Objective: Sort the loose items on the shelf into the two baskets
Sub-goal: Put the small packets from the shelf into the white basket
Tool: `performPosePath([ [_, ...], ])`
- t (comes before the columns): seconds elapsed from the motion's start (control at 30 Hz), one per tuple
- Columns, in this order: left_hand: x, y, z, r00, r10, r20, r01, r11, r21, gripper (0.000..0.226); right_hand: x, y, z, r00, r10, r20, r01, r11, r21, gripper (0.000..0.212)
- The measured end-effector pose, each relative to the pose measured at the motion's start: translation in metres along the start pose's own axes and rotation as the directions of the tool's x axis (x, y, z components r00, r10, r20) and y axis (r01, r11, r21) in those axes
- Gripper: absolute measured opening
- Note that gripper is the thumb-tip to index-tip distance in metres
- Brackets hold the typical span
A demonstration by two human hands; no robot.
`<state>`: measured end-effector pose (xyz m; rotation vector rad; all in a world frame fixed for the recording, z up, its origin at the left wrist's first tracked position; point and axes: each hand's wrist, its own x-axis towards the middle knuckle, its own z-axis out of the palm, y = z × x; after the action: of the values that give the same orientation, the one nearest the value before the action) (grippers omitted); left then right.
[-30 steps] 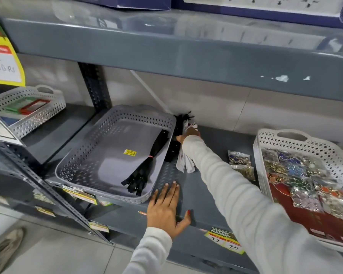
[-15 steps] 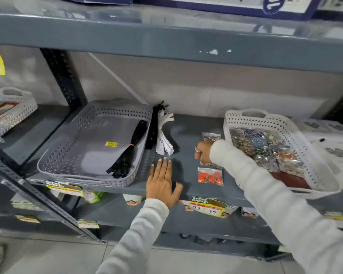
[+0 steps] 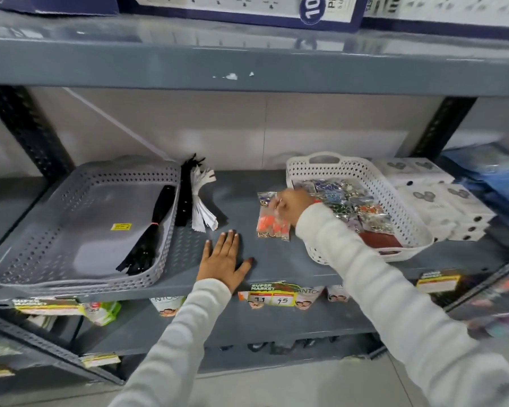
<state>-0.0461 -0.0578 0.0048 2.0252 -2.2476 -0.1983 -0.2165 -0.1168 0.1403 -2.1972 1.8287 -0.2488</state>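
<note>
A grey basket (image 3: 71, 279) on the left of the shelf holds one black zipper bundle (image 3: 152, 230). Beside its right wall lie a loose black bundle (image 3: 185, 198) and a white bundle (image 3: 202, 205). A white basket (image 3: 403, 210) on the right is full of small jewellery packets (image 3: 350, 204). Between the baskets lie an orange-bead packet (image 3: 272, 227) and a clear packet (image 3: 265, 199) behind it. My right hand (image 3: 294, 202) is at the white basket's left rim, fingers pinched on the clear packet. My left hand (image 3: 222, 259) rests flat on the shelf, fingers spread.
White boxes (image 3: 441, 198) stand right of the white basket, with blue packs (image 3: 488, 171) beyond them. A shelf board (image 3: 247, 63) hangs low overhead. Price tags (image 3: 272, 296) hang along the front edge, above a lower shelf of packets.
My right hand left the white bundle near the grey basket and moved right to the loose packets, closing on one. The view swung right. My left hand stayed flat on the shelf.
</note>
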Motion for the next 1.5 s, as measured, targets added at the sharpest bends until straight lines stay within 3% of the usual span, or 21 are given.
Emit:
performPosePath([
  [0.1, 0.0, 0.0, -0.001, 1.0, 0.003, -0.005, -0.003, 1.0, 0.017, 0.071, 0.012, 0.021, -0.037, 0.981, 0.042, -0.187, -0.026, 0.996, 0.09, 0.028],
  [0.17, 0.0, 0.0, -0.001, 1.0, 0.002, -0.011, -0.002, 1.0, 0.021, 0.071, 0.018, 0.04, -0.051, 0.959, 0.106, -0.262, -0.101, 0.994, 0.032, 0.028],
  [0.33, -0.002, 0.001, -0.003, 0.999, -0.001, -0.033, 0.0, 1.0, -0.016, 0.07, 0.021, 0.069, -0.027, 0.978, 0.206, -0.024, -0.207, 0.957, -0.204, 0.021],
  [0.5, -0.002, 0.001, -0.003, 0.999, -0.001, -0.035, 0.0, 1.0, -0.006, 0.07, 0.024, 0.077, 0.0, 0.981, 0.191, 0.024, -0.184, 0.967, -0.177, 0.028],
  [0.63, -0.002, 0.002, -0.004, 1.0, -0.004, -0.031, 0.004, 1.0, 0.001, 0.07, 0.032, 0.078, -0.004, 0.98, 0.196, -0.02, -0.196, 0.981, -0.007, 0.023],
  [0.77, -0.002, 0.002, -0.004, 1.0, -0.008, -0.029, 0.008, 1.0, 0.001, 0.07, 0.033, 0.051, -0.014, 0.975, 0.086, -0.203, -0.036, 0.97, 0.24, 0.026],
  [0.9, -0.002, 0.003, -0.005, 1.0, -0.014, -0.027, 0.014, 1.0, 0.012, 0.07, 0.026, 0.009, 0.001, 0.999, -0.042, 0.019, 0.041, 0.996, 0.085, 0.027],
  [1.1, -0.003, 0.002, -0.006, 1.0, -0.013, -0.028, 0.013, 1.0, 0.011, 0.07, 0.02, -0.013, 0.035, 0.972, 0.116, 0.206, -0.074, 0.977, -0.2, 0.037],
  [1.3, -0.003, 0.002, -0.005, 0.999, -0.018, -0.039, 0.019, 1.0, 0.006, 0.069, 0.022, -0.006, 0.021, 0.992, 0.038, 0.123, -0.034, 0.999, -0.031, 0.029],
  [1.5, -0.003, 0.002, -0.004, 0.999, -0.014, -0.051, 0.015, 1.0, 0.022, 0.068, 0.008, 0.038, -0.054, 0.953, 0.133, -0.271, -0.088, 0.981, 0.171, 0.028],
])
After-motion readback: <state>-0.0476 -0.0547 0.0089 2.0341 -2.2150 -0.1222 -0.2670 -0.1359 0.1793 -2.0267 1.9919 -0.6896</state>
